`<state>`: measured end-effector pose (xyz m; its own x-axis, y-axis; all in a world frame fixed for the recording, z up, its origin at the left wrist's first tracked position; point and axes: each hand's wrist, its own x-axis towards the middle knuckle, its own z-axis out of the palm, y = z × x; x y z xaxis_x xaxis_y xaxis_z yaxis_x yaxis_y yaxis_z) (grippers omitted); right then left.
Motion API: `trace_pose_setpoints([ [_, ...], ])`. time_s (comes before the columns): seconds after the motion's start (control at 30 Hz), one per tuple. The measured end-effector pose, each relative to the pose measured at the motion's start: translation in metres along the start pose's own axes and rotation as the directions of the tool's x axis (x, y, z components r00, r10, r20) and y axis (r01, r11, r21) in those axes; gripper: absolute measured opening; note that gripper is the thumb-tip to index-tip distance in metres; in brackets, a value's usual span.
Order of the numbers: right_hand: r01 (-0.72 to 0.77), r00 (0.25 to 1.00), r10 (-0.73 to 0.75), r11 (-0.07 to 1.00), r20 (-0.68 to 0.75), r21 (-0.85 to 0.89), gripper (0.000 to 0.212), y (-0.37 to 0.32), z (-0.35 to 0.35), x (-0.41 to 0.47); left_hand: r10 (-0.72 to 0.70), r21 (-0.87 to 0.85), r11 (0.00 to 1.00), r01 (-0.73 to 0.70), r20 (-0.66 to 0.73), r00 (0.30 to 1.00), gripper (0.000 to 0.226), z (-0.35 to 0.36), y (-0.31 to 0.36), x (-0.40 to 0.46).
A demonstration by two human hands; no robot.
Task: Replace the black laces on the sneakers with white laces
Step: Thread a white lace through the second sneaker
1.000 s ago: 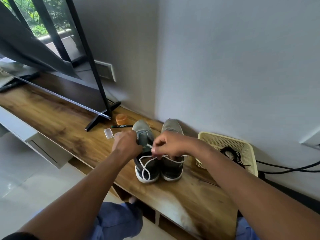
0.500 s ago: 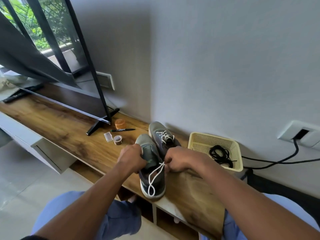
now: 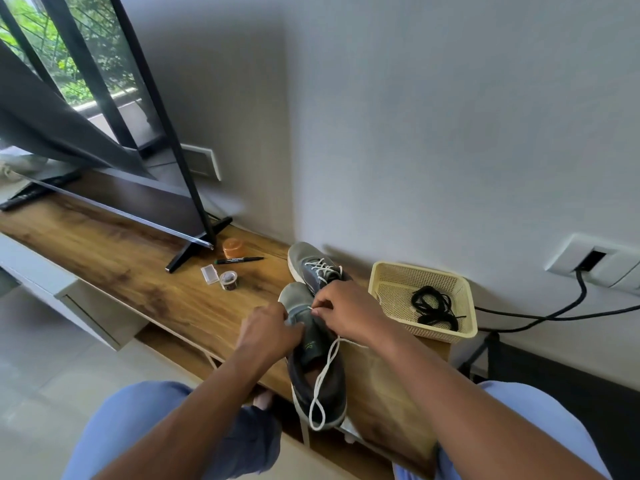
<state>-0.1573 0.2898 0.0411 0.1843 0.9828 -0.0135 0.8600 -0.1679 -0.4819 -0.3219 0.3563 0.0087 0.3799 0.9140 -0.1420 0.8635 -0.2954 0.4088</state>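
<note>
Near shoe [image 3: 317,379] now turned lengthwise, heel toward the knees, no longer side by side with its mate as a second ago. Soft white lace [image 3: 322,386] trailing in a long loop over the dark heel opening. Left hand [image 3: 268,332] curled on the grey fabric upper, steadying. Right hand [image 3: 349,315] pinching the lace tip near the front eyelets; probably threading only begun here. Far shoe [image 3: 313,268] already criss-crossed in white. Beyond, black laces [image 3: 434,308] coiled in the cream mesh basket [image 3: 446,332] on the glossy wooden shelf [image 3: 138,271].
</note>
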Motion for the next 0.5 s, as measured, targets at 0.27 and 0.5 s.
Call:
trace_pose_setpoints([
  [0.27, 0.043, 0.999, -0.043, 0.999, -0.033, -0.017, 0.015, -0.006, 0.019, 0.033, 0.039, 0.104, 0.994, -0.033, -0.055, 0.998, 0.026, 0.007, 0.009, 0.020],
  [0.5, 0.088, 0.993, -0.072, 0.977, 0.090, -0.192, 0.016, -0.008, 0.041, 0.056, -0.057, -0.064, 0.996, 0.058, 0.029, 0.998, 0.015, 0.010, -0.008, 0.033],
])
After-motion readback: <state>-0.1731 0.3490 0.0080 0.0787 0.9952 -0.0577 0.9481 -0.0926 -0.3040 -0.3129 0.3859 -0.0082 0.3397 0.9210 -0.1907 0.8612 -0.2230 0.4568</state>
